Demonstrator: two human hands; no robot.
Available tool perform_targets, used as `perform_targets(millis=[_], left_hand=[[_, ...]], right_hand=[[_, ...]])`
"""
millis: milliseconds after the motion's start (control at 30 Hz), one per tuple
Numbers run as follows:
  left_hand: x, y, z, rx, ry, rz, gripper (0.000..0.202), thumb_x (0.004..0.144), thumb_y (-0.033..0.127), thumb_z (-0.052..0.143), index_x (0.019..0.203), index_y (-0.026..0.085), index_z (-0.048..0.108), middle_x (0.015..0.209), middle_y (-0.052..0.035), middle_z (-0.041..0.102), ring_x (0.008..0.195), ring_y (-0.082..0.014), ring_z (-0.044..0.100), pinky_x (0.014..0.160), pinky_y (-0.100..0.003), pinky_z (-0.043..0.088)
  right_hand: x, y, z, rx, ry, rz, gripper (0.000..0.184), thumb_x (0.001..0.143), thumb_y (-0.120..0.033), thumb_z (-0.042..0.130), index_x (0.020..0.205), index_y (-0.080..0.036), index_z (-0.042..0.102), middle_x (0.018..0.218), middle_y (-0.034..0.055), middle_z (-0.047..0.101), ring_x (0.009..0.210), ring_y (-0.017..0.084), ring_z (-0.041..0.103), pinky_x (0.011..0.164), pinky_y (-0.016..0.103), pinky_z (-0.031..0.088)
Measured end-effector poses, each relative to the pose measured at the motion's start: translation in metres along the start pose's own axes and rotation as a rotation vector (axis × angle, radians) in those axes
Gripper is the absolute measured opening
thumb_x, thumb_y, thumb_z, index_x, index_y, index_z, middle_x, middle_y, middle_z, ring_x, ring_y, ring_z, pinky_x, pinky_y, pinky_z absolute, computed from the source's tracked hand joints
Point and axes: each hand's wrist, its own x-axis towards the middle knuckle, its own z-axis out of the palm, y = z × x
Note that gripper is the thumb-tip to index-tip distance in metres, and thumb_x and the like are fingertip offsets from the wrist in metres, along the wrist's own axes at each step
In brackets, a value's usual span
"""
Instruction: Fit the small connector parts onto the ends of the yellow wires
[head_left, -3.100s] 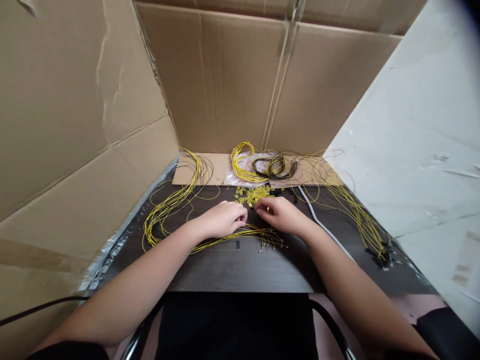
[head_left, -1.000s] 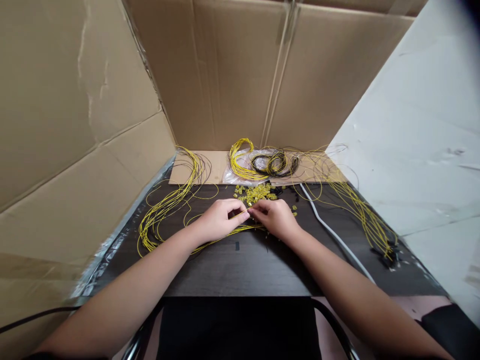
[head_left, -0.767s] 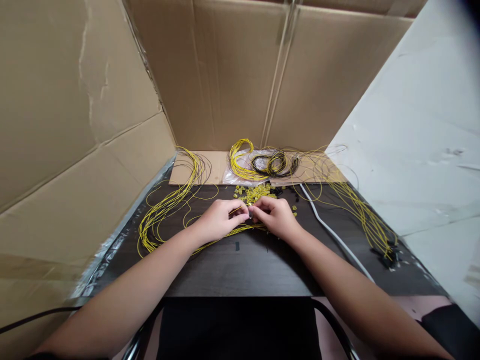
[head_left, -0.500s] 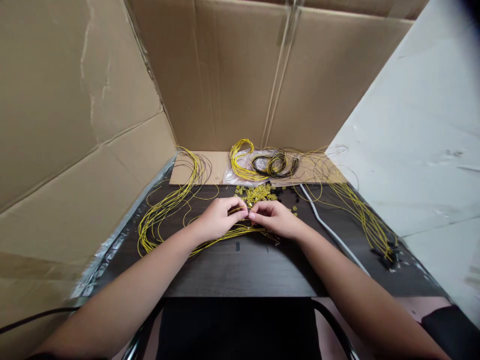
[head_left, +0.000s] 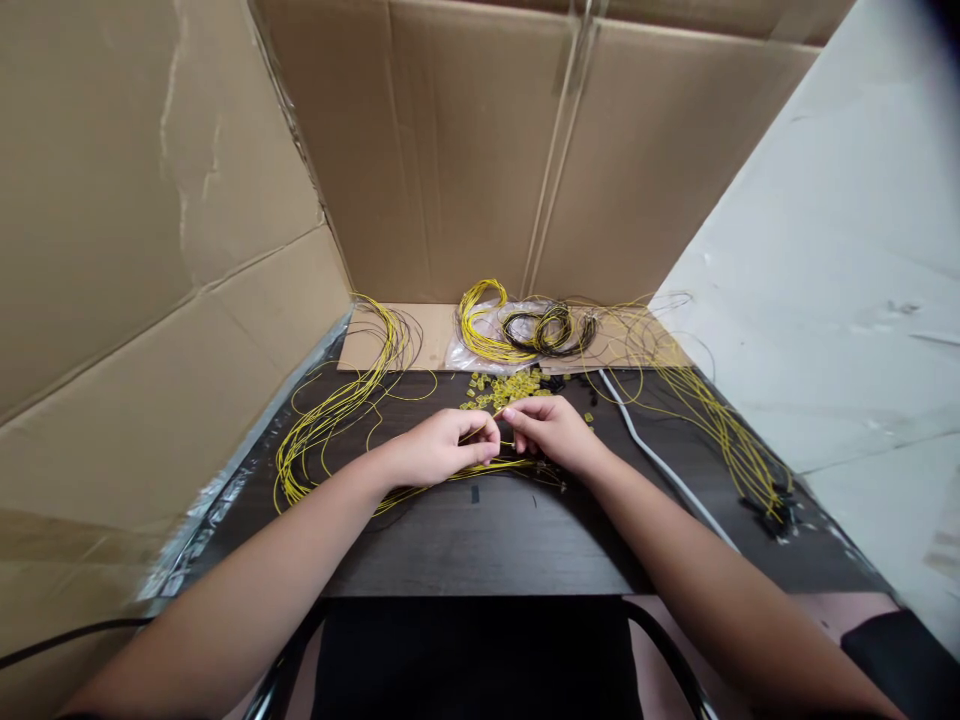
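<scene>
My left hand (head_left: 439, 447) is closed over the table, thumb and fingers curled around a thin yellow wire (head_left: 469, 434). Close beside it, my right hand (head_left: 553, 430) pinches the same wire between thumb and index finger; anything small at its tip is too tiny to make out. Under and in front of both hands runs a bundle of yellow wires (head_left: 296, 450), looped on the left, with bare-looking ends below my right hand. Just beyond my fingers lies a pile of small clear-yellow plastic pieces (head_left: 506, 388), with small black pieces (head_left: 555, 383) to its right.
Coiled yellow wires (head_left: 476, 335) and black wires (head_left: 555, 330) rest on a plastic bag at the back. To the right, more yellow wires (head_left: 724, 430) end in black connectors (head_left: 772, 515). A grey cable (head_left: 641, 440) crosses the dark table (head_left: 480, 545). Cardboard walls (head_left: 465, 150) stand around it.
My fingertips, which were nearly together, have separated slightly. My left hand has dropped a little toward me, and my right fingertips have risen above it.
</scene>
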Motion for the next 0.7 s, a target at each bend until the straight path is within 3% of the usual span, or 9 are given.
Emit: perform_targets(millis=[133,333,500,633,700], left_hand=[[-0.001,0.000,-0.001,0.021,-0.068,0.009,0.016,0.091,0.033,0.057,0.087,0.017,0.060,0.076,0.0015,0.059,0.067,-0.0107,0.050,0.065,-0.023,0.041],[-0.003,0.000,-0.002,0.083,-0.117,-0.024,0.017,0.090,0.034,0.058,0.091,0.017,0.061,0.079,0.0007,0.061,0.070,-0.0114,0.052,0.067,-0.023,0.043],[0.000,-0.001,-0.001,0.188,0.001,-0.013,0.026,0.089,0.042,0.060,0.086,0.016,0.065,0.073,0.0019,0.060,0.066,-0.0108,0.050,0.063,-0.022,0.040],[0.003,-0.007,-0.001,0.283,0.125,-0.005,0.043,0.097,0.050,0.044,0.079,0.016,0.064,0.064,0.0022,0.059,0.060,-0.0108,0.050,0.060,-0.023,0.037],[0.004,-0.011,-0.001,0.321,0.180,0.005,0.047,0.098,0.051,0.040,0.075,0.016,0.063,0.061,0.0023,0.057,0.059,-0.0109,0.049,0.059,-0.024,0.035]], right_hand=[[0.001,0.000,0.001,0.079,0.069,-0.024,0.043,0.083,-0.058,0.064,0.092,-0.016,0.071,0.068,0.0024,0.069,0.047,0.009,0.050,0.047,0.022,0.039],[0.001,-0.002,-0.002,0.152,0.181,-0.107,0.041,0.085,-0.058,0.062,0.086,-0.017,0.067,0.067,0.0016,0.066,0.048,0.009,0.049,0.048,0.022,0.041],[0.000,-0.003,0.000,0.155,0.163,-0.148,0.051,0.091,-0.062,0.051,0.070,-0.016,0.060,0.061,0.0017,0.061,0.047,0.009,0.048,0.047,0.023,0.040],[-0.003,-0.008,-0.003,0.123,0.196,-0.236,0.056,0.092,-0.062,0.050,0.058,-0.018,0.049,0.053,-0.0025,0.046,0.048,0.009,0.042,0.049,0.023,0.036],[-0.006,-0.017,-0.009,0.100,0.210,-0.280,0.054,0.093,-0.059,0.051,0.058,-0.018,0.051,0.055,-0.0024,0.045,0.051,0.009,0.043,0.052,0.023,0.038]])
